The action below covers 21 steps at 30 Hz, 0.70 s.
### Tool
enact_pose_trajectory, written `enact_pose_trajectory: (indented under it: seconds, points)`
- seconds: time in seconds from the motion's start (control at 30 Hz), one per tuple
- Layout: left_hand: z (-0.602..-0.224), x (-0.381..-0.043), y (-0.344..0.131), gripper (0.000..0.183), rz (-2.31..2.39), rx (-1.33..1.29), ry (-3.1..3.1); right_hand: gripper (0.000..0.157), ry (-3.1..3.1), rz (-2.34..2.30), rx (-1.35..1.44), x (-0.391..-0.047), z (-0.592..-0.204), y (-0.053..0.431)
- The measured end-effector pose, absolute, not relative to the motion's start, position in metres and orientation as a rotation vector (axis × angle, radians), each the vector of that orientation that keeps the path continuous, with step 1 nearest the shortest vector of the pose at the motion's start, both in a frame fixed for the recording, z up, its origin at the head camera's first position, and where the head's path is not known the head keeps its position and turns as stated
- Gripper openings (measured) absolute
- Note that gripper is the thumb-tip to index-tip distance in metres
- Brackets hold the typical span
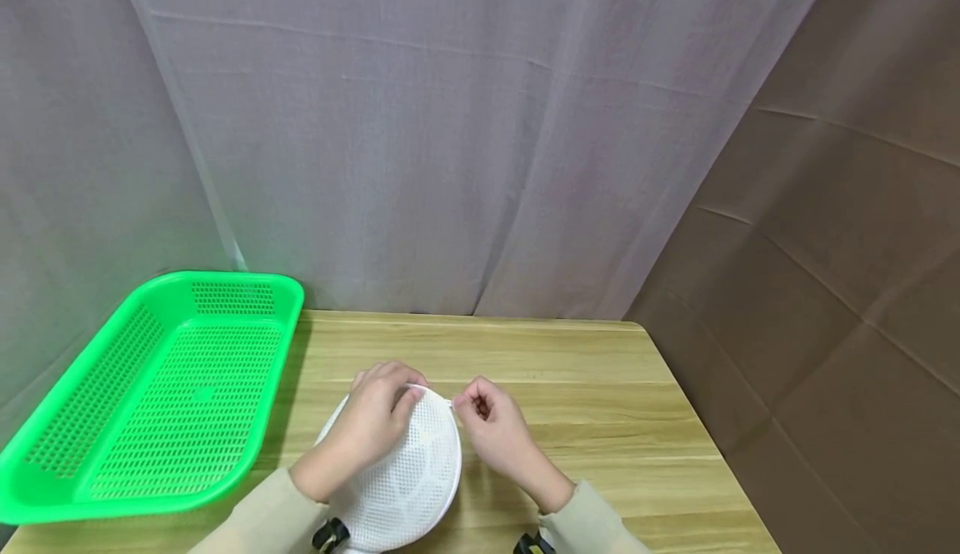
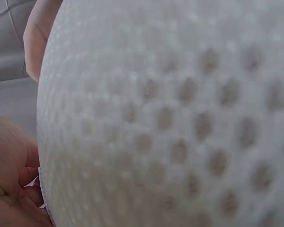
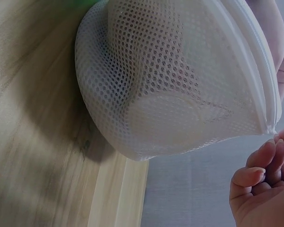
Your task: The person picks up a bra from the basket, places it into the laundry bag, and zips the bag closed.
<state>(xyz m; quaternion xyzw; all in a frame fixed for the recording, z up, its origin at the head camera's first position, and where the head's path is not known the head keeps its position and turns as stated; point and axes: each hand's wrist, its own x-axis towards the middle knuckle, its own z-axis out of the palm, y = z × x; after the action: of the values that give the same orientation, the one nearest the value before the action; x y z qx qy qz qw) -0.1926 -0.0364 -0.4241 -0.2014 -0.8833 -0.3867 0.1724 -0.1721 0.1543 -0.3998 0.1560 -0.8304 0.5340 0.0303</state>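
Note:
A rounded white mesh laundry bag [image 1: 412, 487] stands near the front of the wooden table, its holes filling most of the left wrist view. My left hand [image 1: 375, 416] grips its upper edge, thumb on the near face and the other fingers partly hidden behind. At the bag's right, my right hand [image 1: 495, 429] pinches the small end of the zipper with curled fingers. In the right wrist view, the zipper [image 3: 260, 61] runs along the rim down to those fingertips [image 3: 267, 151]. A round shape shows through the mesh [image 3: 163, 118].
A large green plastic basket [image 1: 273, 387] with perforated walls stands at the left of the table [image 1: 600, 421]. Grey cloth [image 1: 375, 162] hangs behind the table, and brown cloth [image 1: 825, 287] stands along its right side.

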Motion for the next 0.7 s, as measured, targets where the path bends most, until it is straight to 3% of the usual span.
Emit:
enact_pose_trajectory:
  seconds: [0.7]
  points:
    - [-0.428, -0.200, -0.050, 0.005, -1.220, -0.440, -2.440, 0.020, -2.568, 1.630, 0.450, -0.172, -0.405, 0.159]
